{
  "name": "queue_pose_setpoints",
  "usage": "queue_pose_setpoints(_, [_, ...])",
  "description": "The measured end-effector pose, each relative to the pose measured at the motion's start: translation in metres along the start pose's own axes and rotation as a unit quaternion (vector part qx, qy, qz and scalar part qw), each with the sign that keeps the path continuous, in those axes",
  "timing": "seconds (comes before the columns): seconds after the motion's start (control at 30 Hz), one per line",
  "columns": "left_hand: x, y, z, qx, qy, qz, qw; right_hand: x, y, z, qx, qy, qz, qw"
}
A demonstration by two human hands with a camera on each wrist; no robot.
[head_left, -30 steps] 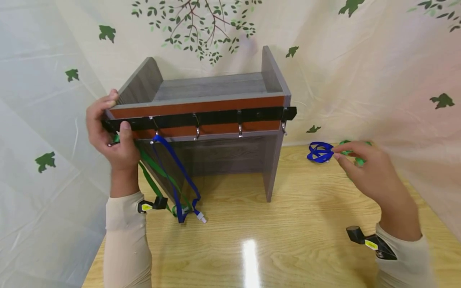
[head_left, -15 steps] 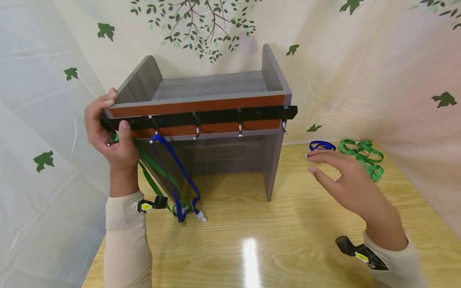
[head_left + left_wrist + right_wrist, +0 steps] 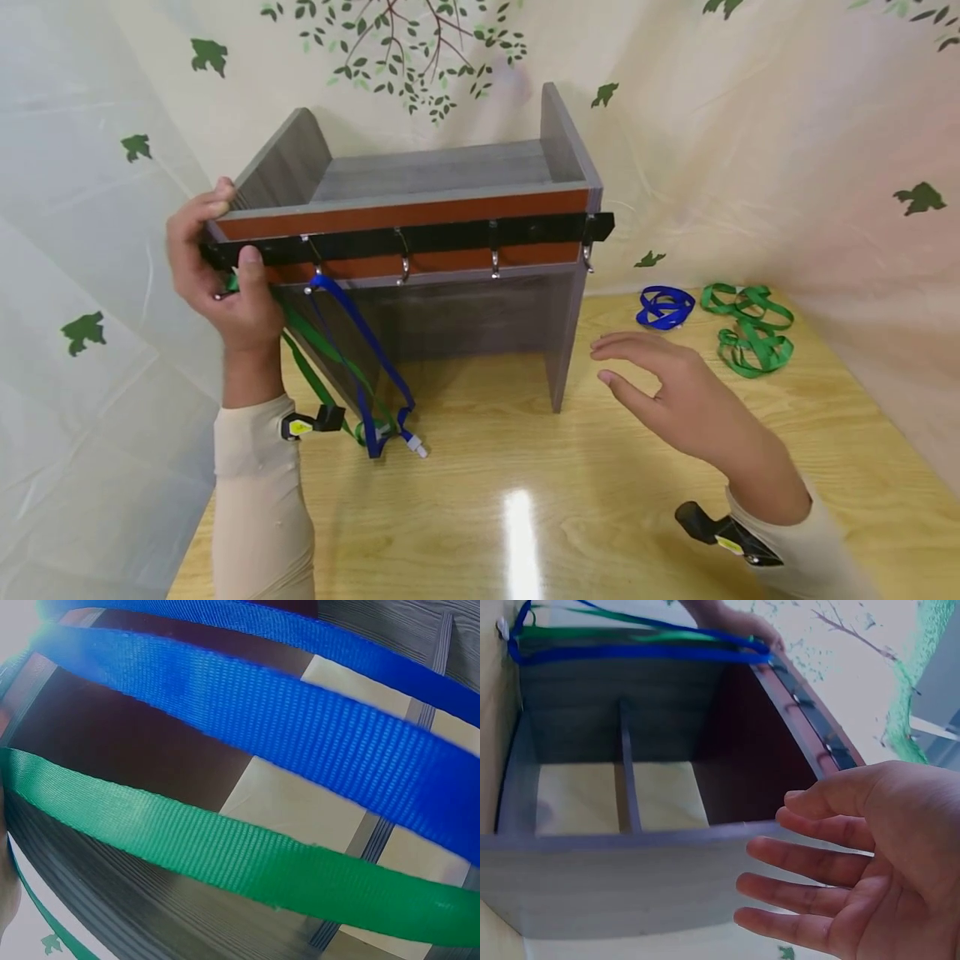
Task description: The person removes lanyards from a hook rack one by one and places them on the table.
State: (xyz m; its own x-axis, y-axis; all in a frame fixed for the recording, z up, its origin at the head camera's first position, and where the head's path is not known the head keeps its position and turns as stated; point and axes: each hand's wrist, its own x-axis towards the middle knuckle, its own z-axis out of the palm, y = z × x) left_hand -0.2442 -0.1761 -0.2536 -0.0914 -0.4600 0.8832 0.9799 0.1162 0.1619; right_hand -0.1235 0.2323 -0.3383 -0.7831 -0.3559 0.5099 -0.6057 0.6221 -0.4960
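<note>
A grey wooden shelf [image 3: 442, 171] stands tilted on the table, a black hook rail [image 3: 450, 242] along its orange-brown front board. My left hand [image 3: 251, 317] grips the rail and board at the left end, thumb in front and fingers behind. From a hook near that hand hangs a blue lanyard [image 3: 262, 712], its white clip reaching down to the table. A green lanyard [image 3: 225, 855] hangs farther left, its top hidden by the hand. Several hooks to the right carry nothing. My right hand [image 3: 686, 404], fingers spread and holding nothing, is in the air beside the shelf's right side panel.
On the wooden table [image 3: 600, 500], back right, a coiled blue lanyard [image 3: 667, 322] lies near two loosely coiled green lanyards [image 3: 761, 362]. A cloth backdrop [image 3: 712, 150] with printed leaves rises behind and along both sides.
My right hand has come away from the coiled blue lanyard and moved left and towards me, uncovering the coils. My left hand keeps its grip; the whole view has shifted slightly.
</note>
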Motion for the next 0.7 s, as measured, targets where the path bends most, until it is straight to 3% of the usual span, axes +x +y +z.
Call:
queue_pose_setpoints(0.33, [0.001, -0.002, -0.003, -0.007, -0.004, 0.003, 1.0000, 0.000, -0.013, 0.020, -0.022, -0.056, -0.022, 0.998])
queue_pose_setpoints(0.7, [0.002, -0.003, -0.003, 0.004, -0.009, 0.004, 0.9999, -0.002, -0.023, 0.037, -0.009, -0.053, -0.074, 0.996])
